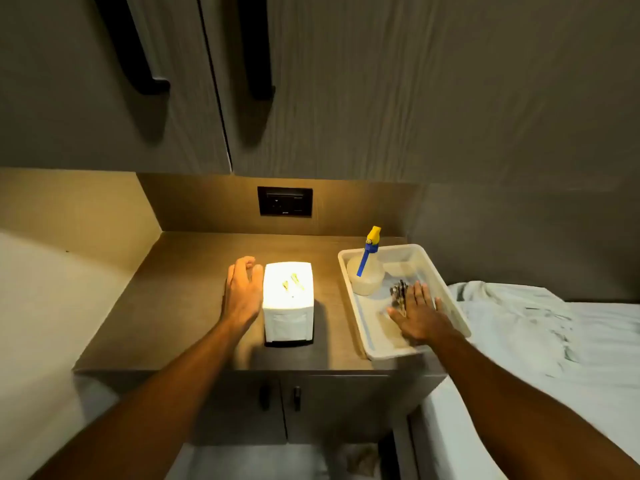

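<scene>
1. Lower centre: two lower cabinet doors (311, 403) under the counter (180, 299). Both forearms enter from the bottom corners of the frame.
2. Right edge: pale crumpled bedding (519, 323).
3. Centre right: the right hand (419, 317) lies flat with fingers straight and spread inside a white tray (388, 355). Its fingertips rest at a dark patterned object (399, 292) on the tray floor, and it grips nothing.
4. Centre left: the left hand (242, 292) is open with relaxed fingers, close against the left side of the white box (288, 301) (contact cannot be told). The box stands upright mid-counter, brightly lit from above.
5. Far end of the tray: a spray bottle (367, 271) with a blue-and-yellow head.
6. Centre, back wall: a dark wall socket (285, 201).
7. Top: upper cabinets (311, 98) with black handles.
</scene>
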